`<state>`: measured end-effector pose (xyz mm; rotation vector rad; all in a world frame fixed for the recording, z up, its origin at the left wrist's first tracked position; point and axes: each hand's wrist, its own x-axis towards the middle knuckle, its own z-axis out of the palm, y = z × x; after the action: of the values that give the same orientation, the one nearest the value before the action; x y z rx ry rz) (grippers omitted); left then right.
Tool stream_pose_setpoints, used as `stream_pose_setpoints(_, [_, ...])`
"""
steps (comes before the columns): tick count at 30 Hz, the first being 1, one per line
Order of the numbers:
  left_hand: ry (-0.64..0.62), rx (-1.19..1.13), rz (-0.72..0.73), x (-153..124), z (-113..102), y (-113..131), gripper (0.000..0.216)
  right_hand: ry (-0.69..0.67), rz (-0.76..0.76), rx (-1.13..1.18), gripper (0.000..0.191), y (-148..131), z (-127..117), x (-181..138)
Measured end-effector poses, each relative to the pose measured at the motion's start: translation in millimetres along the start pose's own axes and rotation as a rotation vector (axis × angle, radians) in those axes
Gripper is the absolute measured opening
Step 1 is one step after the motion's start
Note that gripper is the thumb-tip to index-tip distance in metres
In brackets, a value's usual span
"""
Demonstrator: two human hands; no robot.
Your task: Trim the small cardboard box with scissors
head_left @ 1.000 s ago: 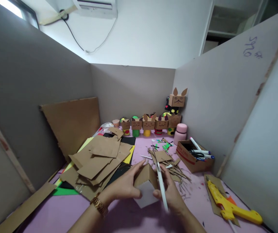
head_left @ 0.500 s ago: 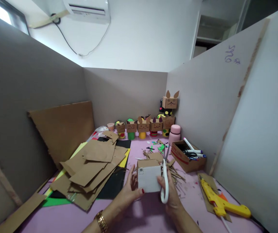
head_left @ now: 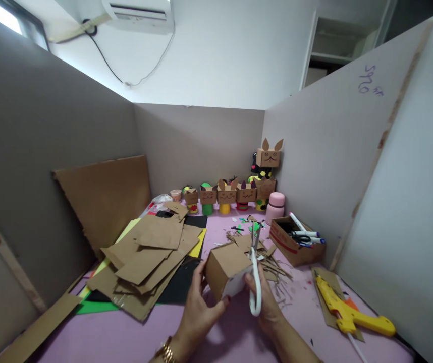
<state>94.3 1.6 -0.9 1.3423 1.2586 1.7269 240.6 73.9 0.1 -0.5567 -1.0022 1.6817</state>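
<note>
- Sitting between the two hands, a small cardboard box (head_left: 224,264) is tipped at an angle, its brown faces smooth and square-edged, one white side turned toward the right hand.
- The left hand (head_left: 201,310) is curved partway around the box, gripping it from the left; its thumb, with a dark red nail, lies at the lower front edge.
- The right hand (head_left: 267,305) is curled around a pair of scissors (head_left: 255,264), and its thumb appears to rest against the box's white side.
- The scissors have white handle loops and thin metal blades that point away from the right hand, slightly parted.
- A gold-coloured linked band (head_left: 168,351) circles the left wrist.
- Just beyond the right hand, narrow cardboard strips (head_left: 277,267) lie in a loose tangle.
- Left of the left hand, flat brown cardboard pieces (head_left: 156,254) overlap in a pile above black, yellow and green sheets.
- Well to the right of the right hand, a yellow glue gun (head_left: 347,312) lies over a flat piece of cardboard.
- Beyond the right hand stand a carton of markers (head_left: 290,245) and a pink cylindrical bottle (head_left: 275,207).
- Farthest from both hands, box-headed figures (head_left: 227,194) with ears and drawn faces stand on coloured cylinders, along the pinkish-purple table (head_left: 125,338).
</note>
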Motion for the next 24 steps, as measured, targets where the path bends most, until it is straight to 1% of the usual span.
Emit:
stream_pose_setpoints(2, [0.048, 0.243, 0.161, -1, -5, -7, 0.078, -0.007, 0.006, -0.005, 0.083, -1, 0, 0])
stream_pose_setpoints(3, [0.065, 0.318, 0.228, -1, -7, -11, 0.077, -0.013, 0.010, -0.004, 0.081, -1, 0, 0])
stream_pose_setpoints(5, [0.073, 0.386, 0.334, 2, -12, -20, 0.077, -0.026, 0.013, 0.006, 0.076, -2, 0, 0])
stream_pose_setpoints(8, [0.060, 0.412, 0.470, 9, -19, -29, 0.080, -0.054, 0.014, 0.029, 0.076, -2, 1, -1])
stream_pose_setpoints(10, [0.047, 0.450, 0.561, 13, -22, -31, 0.080, -0.075, 0.023, 0.044, 0.077, -2, 3, -1])
stream_pose_setpoints(14, [0.034, 0.647, 0.794, 16, -24, -26, 0.082, -0.110, 0.032, 0.083, 0.078, -3, 7, -3])
stream_pose_setpoints(16, [0.038, 0.697, 0.851, 17, -25, -23, 0.084, -0.125, 0.030, 0.097, 0.078, -5, 9, -4])
stream_pose_setpoints(20, [0.037, 0.723, 0.895, 17, -24, -21, 0.087, -0.130, 0.029, 0.107, 0.075, -9, 9, -4])
stream_pose_setpoints(24, [0.030, 0.740, 0.916, 19, -22, -19, 0.089, -0.108, 0.049, 0.108, 0.073, -11, 6, -2])
